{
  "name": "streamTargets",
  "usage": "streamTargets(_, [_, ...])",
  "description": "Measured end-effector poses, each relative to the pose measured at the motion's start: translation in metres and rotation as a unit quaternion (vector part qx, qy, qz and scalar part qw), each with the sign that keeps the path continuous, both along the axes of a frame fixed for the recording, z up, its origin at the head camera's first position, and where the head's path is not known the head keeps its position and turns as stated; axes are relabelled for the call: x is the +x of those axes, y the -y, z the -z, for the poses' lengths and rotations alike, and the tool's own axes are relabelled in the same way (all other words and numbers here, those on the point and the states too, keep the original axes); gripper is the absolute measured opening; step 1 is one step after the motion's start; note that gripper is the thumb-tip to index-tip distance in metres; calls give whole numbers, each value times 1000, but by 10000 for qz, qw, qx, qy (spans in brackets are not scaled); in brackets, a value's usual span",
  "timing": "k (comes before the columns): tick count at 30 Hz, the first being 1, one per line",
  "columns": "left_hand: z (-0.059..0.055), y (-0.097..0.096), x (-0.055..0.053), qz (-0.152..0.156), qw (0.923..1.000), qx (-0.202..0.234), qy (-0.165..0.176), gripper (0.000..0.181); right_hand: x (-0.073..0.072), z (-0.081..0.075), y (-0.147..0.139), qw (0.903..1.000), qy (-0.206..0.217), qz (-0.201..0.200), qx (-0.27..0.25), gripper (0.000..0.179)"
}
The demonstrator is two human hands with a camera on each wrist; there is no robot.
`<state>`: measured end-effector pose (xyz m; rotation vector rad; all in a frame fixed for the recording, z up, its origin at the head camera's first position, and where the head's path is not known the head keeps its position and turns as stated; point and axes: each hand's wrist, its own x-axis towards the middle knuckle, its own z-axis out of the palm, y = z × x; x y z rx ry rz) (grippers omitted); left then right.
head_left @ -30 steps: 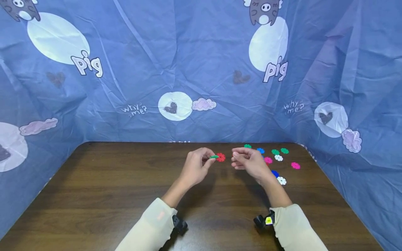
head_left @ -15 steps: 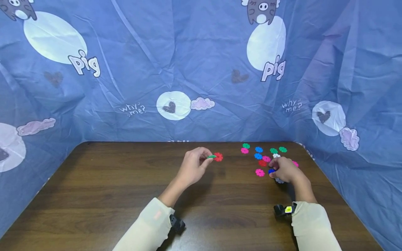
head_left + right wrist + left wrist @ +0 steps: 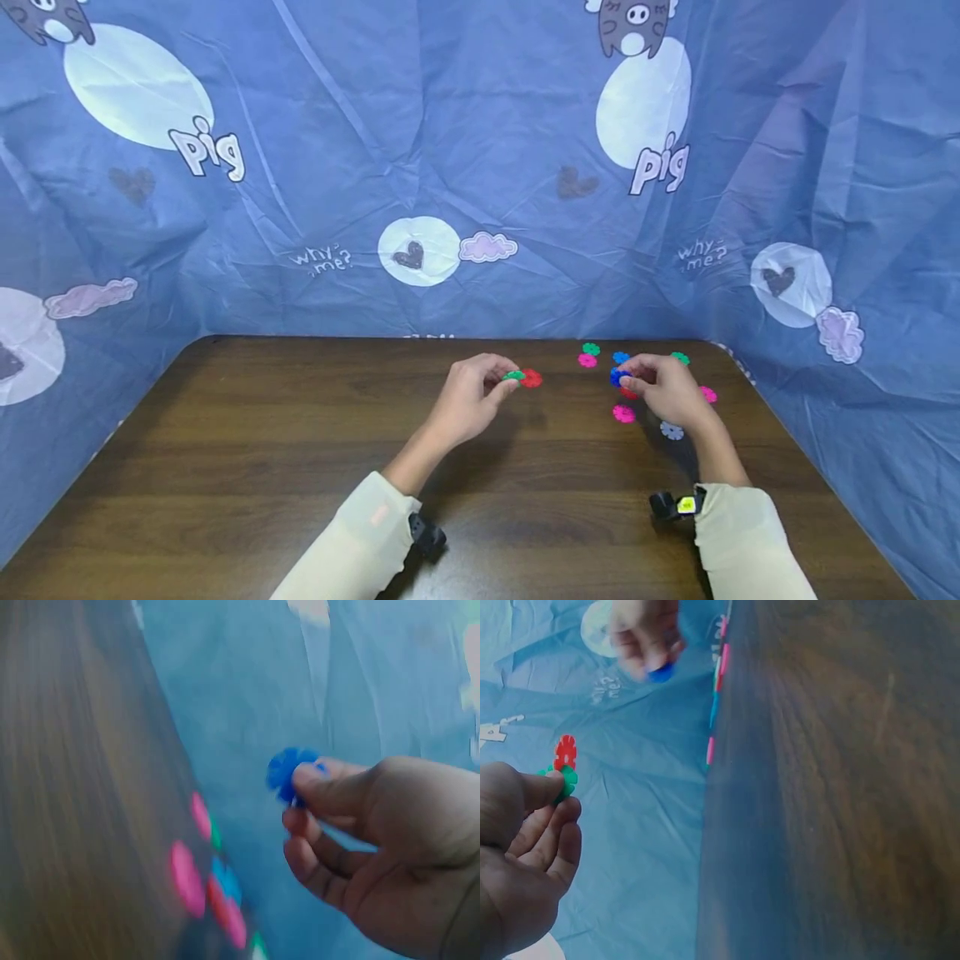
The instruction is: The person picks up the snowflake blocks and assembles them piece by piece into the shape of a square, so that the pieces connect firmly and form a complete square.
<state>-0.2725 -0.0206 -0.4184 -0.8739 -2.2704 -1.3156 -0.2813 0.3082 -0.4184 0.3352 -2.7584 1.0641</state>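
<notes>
My left hand (image 3: 472, 396) pinches a green notched plastic disc (image 3: 568, 780) between thumb and fingers, above the table. A red notched disc (image 3: 531, 378) is joined to the green one and sticks out from it, clear of the fingers. Over on the right, my right hand (image 3: 670, 392) grips a dark blue notched disc (image 3: 285, 774) by its edge, raised over the scattered discs. In the left wrist view, that blue disc (image 3: 661, 673) shows below the right fingertips.
Several loose discs lie at the table's back right: a green one (image 3: 591, 349), pink ones such as this pink disc (image 3: 624, 413), and a white disc (image 3: 672, 431) nearer the front. A blue printed cloth (image 3: 480, 167) hangs behind the brown table (image 3: 262, 433).
My right hand went from beside the left hand to the discs at right, took the dark blue disc and lifted it. The left hand stays nearly still with its joined discs.
</notes>
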Motion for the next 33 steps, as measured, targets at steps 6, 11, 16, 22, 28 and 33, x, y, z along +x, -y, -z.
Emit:
streamTargets(6, [-2,-1,2,87,9998,36,148,6,9,-18,62,9957,-522,-602,-480,8])
streamTargets(11, [-4,-2,2,60,9998,80,194,6,18,-21,94,9915,-839,-884,-454,6])
streamTargets(16, [-5,-1,1,59,10000,45,59,6,20,-20,101,9872,-1185,-939,-511,7])
streamTargets(22, [-5,2,-1,21,9999,-55,-91,5,21,-23,99,9859,-1253,-1016,-446,6])
streamTargets(28, [-4,5,-1,73,9999,17,-138,5,20,-24,96,9856,-1181,-1128,-433,6])
streamTargets(33, [-2,4,0,152,9998,54,-86,5,20,-23,97,9862,-1079,-1181,-432,7])
